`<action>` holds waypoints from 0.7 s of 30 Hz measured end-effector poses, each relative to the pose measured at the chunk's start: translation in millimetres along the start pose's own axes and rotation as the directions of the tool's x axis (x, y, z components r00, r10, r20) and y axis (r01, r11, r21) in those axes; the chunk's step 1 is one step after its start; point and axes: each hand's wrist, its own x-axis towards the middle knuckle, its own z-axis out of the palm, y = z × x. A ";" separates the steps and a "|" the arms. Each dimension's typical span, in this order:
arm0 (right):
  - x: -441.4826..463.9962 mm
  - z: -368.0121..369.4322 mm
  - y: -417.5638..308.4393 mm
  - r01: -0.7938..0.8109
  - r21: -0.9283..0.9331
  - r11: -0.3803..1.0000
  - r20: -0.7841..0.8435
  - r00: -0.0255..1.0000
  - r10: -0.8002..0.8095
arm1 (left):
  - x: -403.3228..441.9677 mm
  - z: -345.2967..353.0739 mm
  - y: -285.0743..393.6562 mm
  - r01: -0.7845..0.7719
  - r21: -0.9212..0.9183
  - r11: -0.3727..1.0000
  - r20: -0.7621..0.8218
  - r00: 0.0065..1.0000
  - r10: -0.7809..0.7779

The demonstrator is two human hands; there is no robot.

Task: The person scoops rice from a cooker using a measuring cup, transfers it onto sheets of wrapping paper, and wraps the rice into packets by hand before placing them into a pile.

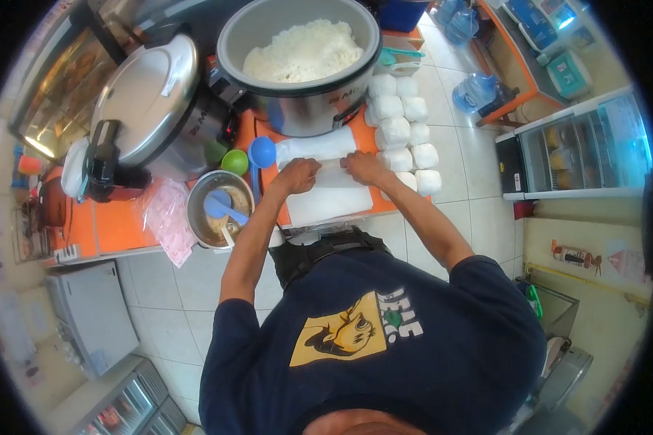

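Note:
My left hand and my right hand are both closed on a white paper sheet, one at each side. The sheet lies over a stack of white wrapping paper at the counter's front edge; whether anything is inside the gripped part, I cannot tell. To the right of my right hand stand several white paper-wrapped bundles in rows. Directly beyond my hands is a large open rice cooker, with cooked white rice inside. A blue cup is close to my left hand.
A green cup sits beside a metal pot holding a blue ladle. Further left are a pink plastic bag and a lidded cooker on the orange counter. A glass-door fridge stands at right.

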 end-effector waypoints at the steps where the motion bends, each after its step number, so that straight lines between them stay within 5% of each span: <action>1: -2.6 -5.4 1.1 -0.069 0.116 0.991 0.047 0.997 0.064 | -1.9 1.0 -1.0 0.012 -0.086 0.996 -0.032 0.999 -0.015; 3: -14.8 -17.8 -2.5 -0.151 0.232 0.961 0.097 0.987 0.131 | -5.4 1.9 -1.3 0.012 -0.169 0.986 -0.055 0.998 -0.021; 5: -34.4 -39.5 -24.2 0.029 0.097 0.995 -0.345 0.939 0.006 | -8.6 -2.3 -0.6 0.007 -0.244 0.970 -0.101 0.994 -0.033; 6: -28.5 -36.4 -23.4 0.023 0.099 0.995 -0.351 0.936 0.013 | -8.0 -3.7 -3.5 0.001 -0.239 0.971 -0.098 0.995 -0.025; 8: -13.9 -18.4 -19.3 0.265 -0.057 0.962 -0.444 0.857 -0.263 | -5.7 -1.5 -8.0 0.035 -0.296 0.955 -0.050 0.997 -0.052; 14: 23.2 15.3 -6.3 0.070 0.462 0.884 -0.177 0.984 0.014 | -5.4 -3.2 -10.1 0.114 -0.409 0.905 0.008 0.993 -0.121; 21: 36.1 13.8 -5.3 0.078 0.418 0.905 -0.205 0.979 0.010 | -7.8 -5.6 -9.7 0.136 -0.439 0.888 -0.009 0.988 -0.155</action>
